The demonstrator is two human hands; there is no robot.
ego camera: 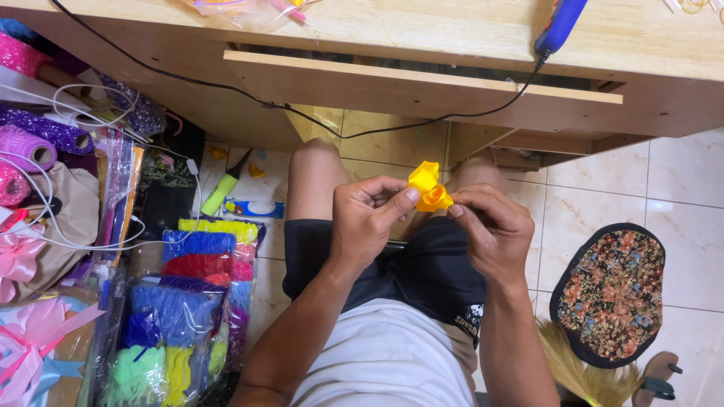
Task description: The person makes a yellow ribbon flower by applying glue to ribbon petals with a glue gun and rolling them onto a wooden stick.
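Both hands meet above the lap — the left hand [367,218] and right hand [486,226] each pinch a piece of yellow ribbon [427,187] (folded into a small loop) between thumb and fingertips. Bags of coloured yarn [188,301] lie at left; a blue glue gun [559,24] rests on the far wooden desk [422,90].

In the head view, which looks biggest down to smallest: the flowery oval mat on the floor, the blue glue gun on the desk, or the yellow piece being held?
1. Flowery oval mat, plainly largest.
2. Blue glue gun, though partly cut off at the top edge.
3. Yellow ribbon piece, pinched between the left hand and right hand; close to the glue gun's visible size, so that ranking is unsure.
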